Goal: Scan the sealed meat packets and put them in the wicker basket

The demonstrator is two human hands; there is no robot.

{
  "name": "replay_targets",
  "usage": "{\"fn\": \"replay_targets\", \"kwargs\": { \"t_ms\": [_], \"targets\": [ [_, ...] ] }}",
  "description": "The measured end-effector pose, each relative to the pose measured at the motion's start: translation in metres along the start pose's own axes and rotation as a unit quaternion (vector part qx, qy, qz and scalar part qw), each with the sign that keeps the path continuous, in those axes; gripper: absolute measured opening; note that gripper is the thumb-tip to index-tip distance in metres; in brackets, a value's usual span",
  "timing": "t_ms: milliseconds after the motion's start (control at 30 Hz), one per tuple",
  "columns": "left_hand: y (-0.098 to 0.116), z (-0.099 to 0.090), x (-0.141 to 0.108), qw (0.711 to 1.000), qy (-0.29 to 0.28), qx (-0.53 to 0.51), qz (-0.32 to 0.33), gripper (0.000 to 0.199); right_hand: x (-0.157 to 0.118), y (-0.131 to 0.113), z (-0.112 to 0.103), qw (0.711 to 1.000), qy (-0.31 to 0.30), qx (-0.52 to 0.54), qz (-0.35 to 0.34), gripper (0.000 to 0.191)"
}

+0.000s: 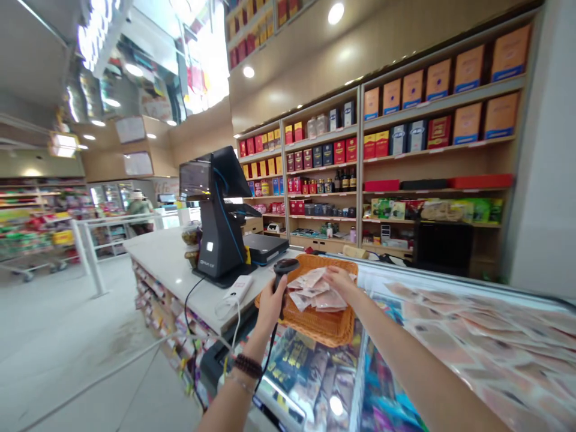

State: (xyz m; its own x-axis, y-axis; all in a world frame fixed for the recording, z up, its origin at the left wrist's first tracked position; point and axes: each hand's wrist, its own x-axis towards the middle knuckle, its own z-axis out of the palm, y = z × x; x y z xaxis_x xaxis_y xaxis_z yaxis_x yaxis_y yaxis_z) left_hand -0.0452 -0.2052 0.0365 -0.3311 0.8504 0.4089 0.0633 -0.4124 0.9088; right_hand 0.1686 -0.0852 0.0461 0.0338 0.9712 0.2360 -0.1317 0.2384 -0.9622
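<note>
My left hand (270,301) is wrapped around the handle of a black barcode scanner (286,266), its cable trailing down along my wrist. An orange wicker basket (330,330) rests on a glass-topped display case just beyond the scanner. Several small clear plastic packets (310,294) with pale contents lie heaped in it. Over the basket's far right part, my right hand (341,281) has its fingers closed on the edge of one packet at the top of the heap. The fingertips are partly hidden.
A black checkout terminal (213,222) stands on the white counter (157,249), with a white corded device (238,289) beside it. Flat packets (486,342) cover the case at right. Shelves of boxed goods (324,156) line the back wall. A person (140,210) is far left.
</note>
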Motion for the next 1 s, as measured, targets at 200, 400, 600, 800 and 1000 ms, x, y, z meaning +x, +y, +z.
{"fn": "replay_targets", "kwargs": {
  "t_ms": [200,400,600,800,1000],
  "targets": [
    [0.001,-0.004,-0.01,1.0,0.007,-0.012,-0.014,0.076,-0.009,0.012,-0.024,0.999,0.032,-0.035,-0.015,0.035],
    [0.013,0.029,-0.024,0.999,-0.05,-0.019,-0.01,0.076,-0.027,0.006,-0.126,0.991,0.125,-0.034,-0.038,0.023],
    [0.027,0.094,-0.049,0.99,-0.121,-0.072,0.002,0.075,-0.071,-0.026,-0.242,0.964,0.227,-0.117,-0.079,0.027],
    [0.029,0.16,-0.082,0.97,-0.214,-0.114,-0.016,0.075,-0.13,-0.043,-0.318,0.927,0.246,-0.268,-0.095,0.039],
    [0.011,0.199,-0.118,0.964,-0.235,-0.114,-0.047,0.076,-0.182,-0.019,-0.309,0.886,0.043,-0.457,-0.067,0.043]
  ]
}}
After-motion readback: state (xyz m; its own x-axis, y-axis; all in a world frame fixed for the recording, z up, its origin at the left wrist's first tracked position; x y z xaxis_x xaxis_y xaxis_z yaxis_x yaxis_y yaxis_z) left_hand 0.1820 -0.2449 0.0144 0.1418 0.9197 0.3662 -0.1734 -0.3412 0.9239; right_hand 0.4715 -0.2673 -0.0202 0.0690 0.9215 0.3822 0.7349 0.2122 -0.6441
